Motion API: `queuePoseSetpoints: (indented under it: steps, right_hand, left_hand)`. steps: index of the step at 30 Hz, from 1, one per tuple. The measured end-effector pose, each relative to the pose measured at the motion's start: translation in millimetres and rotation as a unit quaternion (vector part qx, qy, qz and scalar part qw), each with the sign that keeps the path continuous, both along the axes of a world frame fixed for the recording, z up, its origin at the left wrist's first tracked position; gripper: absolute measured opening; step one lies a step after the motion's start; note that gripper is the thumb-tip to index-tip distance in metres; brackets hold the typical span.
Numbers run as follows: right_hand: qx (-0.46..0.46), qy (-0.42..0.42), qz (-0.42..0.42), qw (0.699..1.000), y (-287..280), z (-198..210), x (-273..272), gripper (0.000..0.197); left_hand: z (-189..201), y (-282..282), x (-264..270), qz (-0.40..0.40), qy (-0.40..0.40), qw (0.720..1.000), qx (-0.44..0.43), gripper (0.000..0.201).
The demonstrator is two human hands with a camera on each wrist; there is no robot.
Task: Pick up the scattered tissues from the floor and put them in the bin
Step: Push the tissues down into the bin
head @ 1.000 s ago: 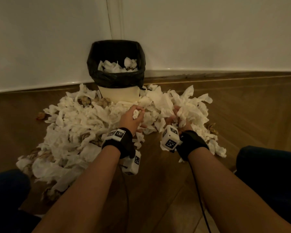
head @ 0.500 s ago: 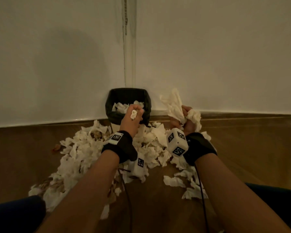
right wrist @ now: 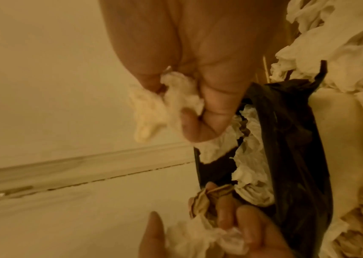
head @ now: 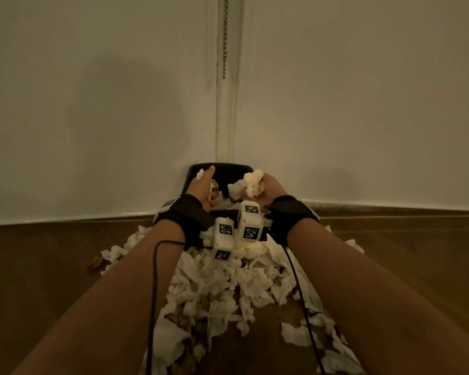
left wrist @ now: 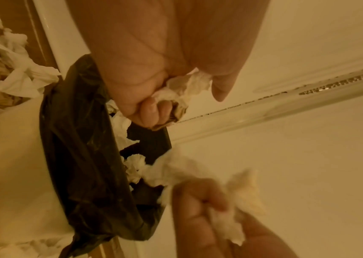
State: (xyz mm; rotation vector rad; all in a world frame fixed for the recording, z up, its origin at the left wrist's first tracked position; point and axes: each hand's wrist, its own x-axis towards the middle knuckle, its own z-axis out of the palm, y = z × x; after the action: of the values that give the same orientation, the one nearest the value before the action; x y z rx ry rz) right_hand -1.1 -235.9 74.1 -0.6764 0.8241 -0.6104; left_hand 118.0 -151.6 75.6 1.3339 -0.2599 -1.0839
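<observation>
A small bin lined with a black bag [head: 228,169] [left wrist: 81,157] [right wrist: 291,139] stands in the corner, with crumpled tissues inside. My left hand [head: 202,185] [left wrist: 154,97] is over its left side, fingers curled round a small wad of white and brownish tissue [left wrist: 176,94], thumb sticking out. Over the bin's right side my right hand [head: 266,189] [right wrist: 198,108] grips a bigger bunch of white tissues [head: 251,182] [right wrist: 154,111]. A heap of scattered tissues [head: 228,280] lies on the wooden floor before the bin.
Two pale walls meet behind the bin, with a bead chain [head: 224,36] hanging in the corner. A white skirting [head: 390,205] runs along the floor edge. Loose tissues [head: 298,334] lie near my right forearm. Bare wooden floor [head: 38,266] spreads on both sides.
Both hands rose from the floor heap with tissues and moved forward to above the bin's mouth. The view tilted up toward the wall.
</observation>
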Motion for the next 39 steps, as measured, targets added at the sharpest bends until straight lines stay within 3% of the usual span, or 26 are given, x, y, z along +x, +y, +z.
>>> queuePoseSetpoints:
  steps: [3,6,9,12,18,21,26,34,37,39]
  right_hand:
    - [0.026,-0.001,-0.006,1.000,-7,-10,9,0.054]
    - [0.086,-0.034,-0.001,0.996,-12,-13,11,0.060]
    - [0.061,-0.023,0.015,0.998,-8,-7,9,0.060]
    - [0.076,-0.026,-0.004,0.997,-7,-1,5,0.057]
    - [0.035,0.001,-0.006,0.999,-3,-2,-13,0.043]
    - [-0.003,0.042,-0.052,0.998,-3,-12,-32,0.031]
    - [0.004,0.125,-0.116,0.985,2,-56,-73,0.017]
    - [0.001,0.300,-0.050,0.953,29,-128,-131,0.016]
    - [-0.038,0.378,-0.005,0.925,40,-153,-154,0.020]
    - [-0.070,0.425,0.029,0.902,45,-168,-171,0.020]
  left_hand:
    - [-1,-9,8,-0.028,0.037,0.999,-0.010,0.050]
    - [0,-11,9,-0.017,0.057,0.998,-0.021,0.063]
    - [-1,-12,7,0.018,0.097,0.995,-0.026,0.067]
    - [-1,-9,5,0.016,0.078,0.997,-0.015,0.072]
    - [-3,6,2,0.029,-0.022,0.998,-0.056,0.042]
    - [-15,15,-5,0.029,-0.063,0.996,-0.059,0.027]
    - [-56,35,-39,-0.052,-0.154,0.986,-0.038,0.027]
    - [-120,48,-98,-0.225,-0.227,0.944,0.079,0.023]
    - [-143,45,-120,-0.291,-0.274,0.909,0.116,0.017]
    - [-157,43,-138,-0.333,-0.341,0.869,0.134,0.019]
